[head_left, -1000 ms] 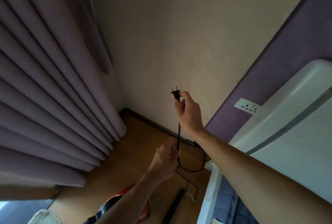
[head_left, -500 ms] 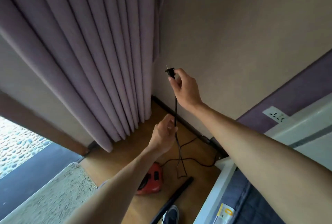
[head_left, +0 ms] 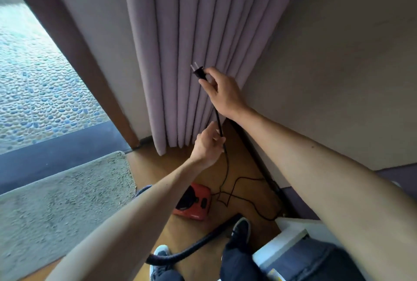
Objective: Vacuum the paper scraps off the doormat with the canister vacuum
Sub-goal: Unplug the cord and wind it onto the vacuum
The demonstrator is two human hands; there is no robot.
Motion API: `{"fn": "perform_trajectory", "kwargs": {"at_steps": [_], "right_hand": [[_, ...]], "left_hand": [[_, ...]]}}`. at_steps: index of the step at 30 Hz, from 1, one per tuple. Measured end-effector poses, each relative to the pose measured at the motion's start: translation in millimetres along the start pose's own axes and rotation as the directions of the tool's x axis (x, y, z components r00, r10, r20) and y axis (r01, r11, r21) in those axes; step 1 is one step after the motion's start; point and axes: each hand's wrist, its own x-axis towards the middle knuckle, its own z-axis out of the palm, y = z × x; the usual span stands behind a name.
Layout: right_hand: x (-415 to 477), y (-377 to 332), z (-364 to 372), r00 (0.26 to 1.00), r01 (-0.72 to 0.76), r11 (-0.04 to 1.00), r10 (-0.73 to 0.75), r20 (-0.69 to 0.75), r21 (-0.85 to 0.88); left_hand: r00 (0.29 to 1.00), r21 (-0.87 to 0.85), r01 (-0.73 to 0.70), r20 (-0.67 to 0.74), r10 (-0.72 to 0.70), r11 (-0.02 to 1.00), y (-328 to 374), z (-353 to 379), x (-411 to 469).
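Observation:
My right hand pinches the black two-pin plug up in front of the curtain, pins pointing up and left. Below it my left hand is closed around the black power cord. The cord runs down in loose loops over the wooden floor to the red canister vacuum, which sits on the floor partly behind my left forearm. The vacuum's black hose lies across the floor by my feet. The pale shaggy doormat lies at the lower left; no scraps can be made out on it.
A mauve pleated curtain hangs in the corner beside a beige wall. A brown door frame opens onto pebbled ground at the left. A white bed frame with dark bedding stands at the lower right.
The view has swung left and down: the wall socket has left the frame, and the doormat and doorway have come in. Both hands keep hold of plug and cord.

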Motion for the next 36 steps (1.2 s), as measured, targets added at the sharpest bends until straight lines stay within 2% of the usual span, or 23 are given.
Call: {"fn": "perform_trajectory", "kwargs": {"at_steps": [5, 10, 14, 20, 27, 31, 36], "right_hand": [[-1, 34, 32, 0.987, 0.046, 0.995, -0.059, 0.150, 0.085], [-27, 87, 55, 0.953, 0.033, 0.982, -0.087, 0.290, 0.185], [-47, 110, 77, 0.909, 0.030, 0.975, -0.118, 0.401, 0.220], [-73, 113, 119, 0.863, -0.028, 0.963, -0.113, 0.492, 0.269], [-110, 114, 184, 0.814, -0.136, 0.954, -0.046, 0.579, 0.267], [-139, 124, 226, 0.781, -0.117, 0.972, -0.039, 0.623, 0.206], [-180, 143, 280, 0.697, -0.106, 0.982, -0.041, 0.716, 0.159]], "left_hand": [[0.980, -0.031, 0.144, -0.135, -0.147, 0.989, -26, 27, -1], [0.923, -0.092, 0.292, -0.235, -0.306, 0.952, -44, 85, -12], [0.877, -0.136, 0.359, -0.288, -0.384, 0.923, -58, 120, -20], [0.789, -0.249, 0.438, -0.354, -0.502, 0.864, -92, 139, -38], [0.708, -0.384, 0.471, -0.373, -0.600, 0.794, -144, 154, -73], [0.681, -0.452, 0.476, -0.354, -0.641, 0.755, -181, 167, -89], [0.624, -0.513, 0.519, -0.320, -0.713, 0.684, -235, 193, -103]]}}
